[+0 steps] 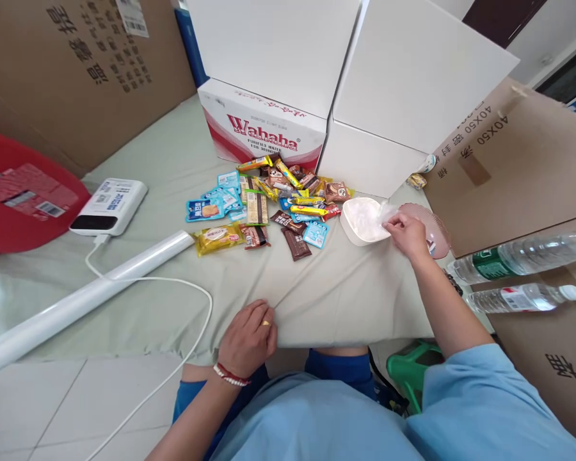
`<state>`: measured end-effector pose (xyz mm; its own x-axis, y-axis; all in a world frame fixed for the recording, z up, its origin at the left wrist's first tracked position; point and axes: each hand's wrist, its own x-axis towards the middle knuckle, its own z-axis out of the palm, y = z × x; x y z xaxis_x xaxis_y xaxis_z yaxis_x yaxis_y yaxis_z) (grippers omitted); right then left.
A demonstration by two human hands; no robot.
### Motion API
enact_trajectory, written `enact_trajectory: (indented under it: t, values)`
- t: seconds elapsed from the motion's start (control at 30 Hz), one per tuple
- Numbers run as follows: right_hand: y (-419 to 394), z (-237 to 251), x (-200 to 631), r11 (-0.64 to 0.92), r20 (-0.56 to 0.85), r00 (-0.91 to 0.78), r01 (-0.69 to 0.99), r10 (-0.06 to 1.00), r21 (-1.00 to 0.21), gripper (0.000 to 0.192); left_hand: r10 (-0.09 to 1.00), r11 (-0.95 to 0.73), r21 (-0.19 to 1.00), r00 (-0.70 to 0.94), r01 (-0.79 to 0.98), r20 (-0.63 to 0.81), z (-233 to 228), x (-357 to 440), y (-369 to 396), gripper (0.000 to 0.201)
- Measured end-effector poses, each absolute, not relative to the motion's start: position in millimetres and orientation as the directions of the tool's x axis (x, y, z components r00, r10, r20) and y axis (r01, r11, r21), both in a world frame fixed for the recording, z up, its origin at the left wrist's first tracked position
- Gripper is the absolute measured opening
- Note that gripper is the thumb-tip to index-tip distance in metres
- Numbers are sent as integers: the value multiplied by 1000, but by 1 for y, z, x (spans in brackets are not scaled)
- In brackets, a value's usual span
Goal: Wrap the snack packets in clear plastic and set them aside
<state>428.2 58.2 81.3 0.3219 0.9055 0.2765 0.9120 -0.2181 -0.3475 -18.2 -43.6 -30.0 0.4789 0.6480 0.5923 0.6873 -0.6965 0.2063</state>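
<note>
The right hand (408, 234) pinches a clear plastic wrapper (386, 211) at the right rim of the white bowl (362, 221), far forward and right on the desk (317, 294), while the left hand (247, 339), curled and empty, rests well apart on the near edge.

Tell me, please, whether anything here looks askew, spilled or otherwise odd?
The snack packets lie in a loose, overlapping heap by the Wahaha box, facing every way. One packet sits apart near the white box. The cloth bunches into folds under the left hand. Nothing looks spilled or damaged.
</note>
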Motion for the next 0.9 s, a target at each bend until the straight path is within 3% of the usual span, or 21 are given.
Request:
enact_trajectory:
  t: [0.07, 0.13, 0.2, 0.33, 0.47, 0.53, 0.6, 0.67, 0.73, 0.8, 0.9]
  values:
    - [48, 84, 429, -191, 254, 333, 869, 908, -456, 32, 644, -706, 220, 480, 673, 596, -30, -19, -44, 24]
    - [45, 84, 425, -201, 186, 310, 872, 933, -447, 30, 643, -708, 219, 485, 671, 593, -29, -19, -44, 23]
    - [48, 84, 419, -224, 150, 293, 907, 944, -357, 24, 644, -706, 208, 493, 677, 584, -28, -18, -43, 22]
    - [60, 93, 405, -214, 304, 263, 959, 916, -185, 25, 651, -704, 203, 504, 681, 568, -27, -16, -43, 22]
    - [60, 109, 402, -344, 154, 346, 938, 925, -36, 16, 658, -701, 238, 481, 673, 580, -29, -18, -43, 21]
    - [53, 116, 403, -342, 201, 352, 936, 914, -86, 12, 682, -695, 341, 430, 633, 591, -28, -19, -44, 20]
    - [41, 121, 399, -268, 318, 365, 912, 875, -310, 10, 743, -651, 514, 334, 558, 579, -22, -19, -46, 20]
    - [23, 120, 384, -144, 279, 438, 717, 855, -682, 12, 826, -560, 695, 239, 451, 511, -11, -13, -48, 18]
    - [0, 112, 356, -74, 56, 427, 282, 902, -956, 15, 896, -442, 833, 203, 333, 394, 4, -1, -52, 16]
    - [-23, 97, 320, -130, -161, 259, -132, 952, -983, 18, 931, -335, 917, 223, 216, 288, 20, 14, -56, 14]
    - [-51, 72, 268, -284, -333, 44, -425, 942, -859, 21, 932, -273, 960, 263, 65, 248, 34, 36, -59, 30]
